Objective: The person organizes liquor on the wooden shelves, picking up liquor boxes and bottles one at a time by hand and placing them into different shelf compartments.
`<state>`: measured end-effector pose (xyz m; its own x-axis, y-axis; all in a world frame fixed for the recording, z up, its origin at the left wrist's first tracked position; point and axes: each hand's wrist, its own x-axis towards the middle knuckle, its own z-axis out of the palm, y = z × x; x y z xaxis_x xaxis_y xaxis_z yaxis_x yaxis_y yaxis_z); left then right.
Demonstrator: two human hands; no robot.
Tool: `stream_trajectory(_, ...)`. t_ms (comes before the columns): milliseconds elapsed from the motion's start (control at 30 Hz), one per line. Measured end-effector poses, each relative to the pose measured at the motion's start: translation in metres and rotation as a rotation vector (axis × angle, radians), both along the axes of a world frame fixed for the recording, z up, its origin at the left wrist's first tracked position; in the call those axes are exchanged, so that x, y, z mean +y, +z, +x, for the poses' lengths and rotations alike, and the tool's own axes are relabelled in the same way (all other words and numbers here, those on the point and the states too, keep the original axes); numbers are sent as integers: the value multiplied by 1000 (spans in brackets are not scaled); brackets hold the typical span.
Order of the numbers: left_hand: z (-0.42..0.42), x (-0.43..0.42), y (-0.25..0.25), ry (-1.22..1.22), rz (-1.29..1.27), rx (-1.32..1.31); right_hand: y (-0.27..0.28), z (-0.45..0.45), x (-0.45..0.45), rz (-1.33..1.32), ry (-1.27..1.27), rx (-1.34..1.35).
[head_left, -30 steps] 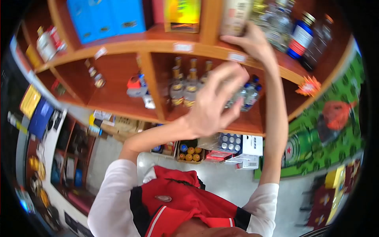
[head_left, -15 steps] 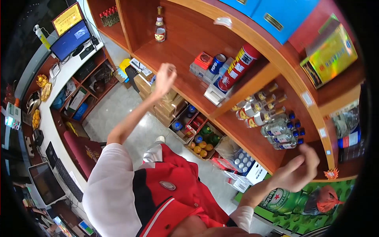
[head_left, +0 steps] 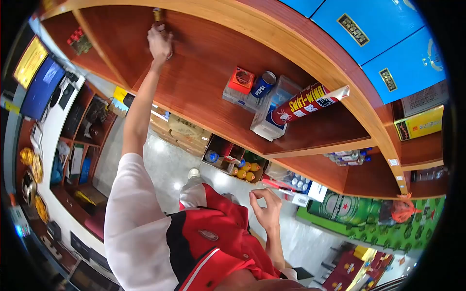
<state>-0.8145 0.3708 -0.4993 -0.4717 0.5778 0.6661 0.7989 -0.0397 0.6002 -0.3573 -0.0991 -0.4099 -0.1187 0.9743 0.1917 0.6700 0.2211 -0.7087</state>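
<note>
My left hand (head_left: 160, 44) is closed around the small bottle (head_left: 157, 14), which stands in the upper left shelf compartment (head_left: 204, 53); its dark neck and cap show above my fingers. My right hand (head_left: 268, 208) hangs before my red and white shirt, its fingers loosely curled and nothing visible in it. Further right in the same compartment are a red box (head_left: 241, 80), a blue Pepsi can (head_left: 263, 84) and a red spray can (head_left: 301, 104) lying aslant over a white box (head_left: 266, 127).
Blue boxes (head_left: 357, 29) fill the shelf above. Small bottles (head_left: 349, 157) lie in view in the lower right compartment. Cartons (head_left: 179, 136) and a crate of yellow-topped bottles (head_left: 245, 169) are on the floor below. A white counter (head_left: 46, 169) runs along the left.
My left hand has reached up and forward and taken hold of the bottle. My right hand has come away from the shelf and down towards my body. The view has shifted along the shelves.
</note>
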Motion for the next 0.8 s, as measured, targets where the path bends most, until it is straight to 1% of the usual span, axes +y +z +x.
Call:
stream_trajectory(33,4,-2,5,51,18,-8,-5,-7,1,-13,-37,21)
stream_trajectory(100,-2,3,-2,48,38,78,-17,-16,4,25,-52,10)
stream_trajectory(167,4,0,8,36,-5,-27,-18,-26,8,-11,-64,21)
stream_trajectory(200,4,-1,9,-30,88,-46,-20,-31,11,-11,-98,15)
stream_trajectory(233,4,-2,11,-43,100,38,-23,-36,14,-8,-76,28)
stream_trajectory(300,8,-1,11,-101,88,-50,-23,-38,16,-7,-39,42)
stream_trajectory(367,19,-37,46,-212,-121,-235,-31,-43,20,-5,-36,26)
stream_trajectory(400,3,-25,26,-178,-23,-87,-35,-46,21,-29,-58,58)
stream_trajectory(433,-10,-12,2,-159,64,57,-40,-52,27,-42,-13,74)
stream_trajectory(500,0,-37,17,-339,157,-164,-47,-55,28,-64,-104,86)
stream_trajectory(567,13,-74,35,-475,162,-525,-55,-65,40,-118,-130,105)
stream_trajectory(633,14,-103,36,-538,132,-677,-69,-81,58,-250,-190,324)
stream_trajectory(667,19,-124,40,-531,125,-680,-75,-91,68,-251,-161,407)
stream_trajectory(700,29,-148,48,-648,86,-903,-79,-99,80,-251,-133,487)
stream_trajectory(733,40,-170,52,-762,45,-1131,-77,-109,91,-243,-103,499)
stream_trajectory(767,51,-189,52,-754,39,-1143,-70,-117,99,-236,-74,509)
stream_trajectory(800,63,-207,50,-861,54,-1265,-58,-126,106,-245,-71,535)
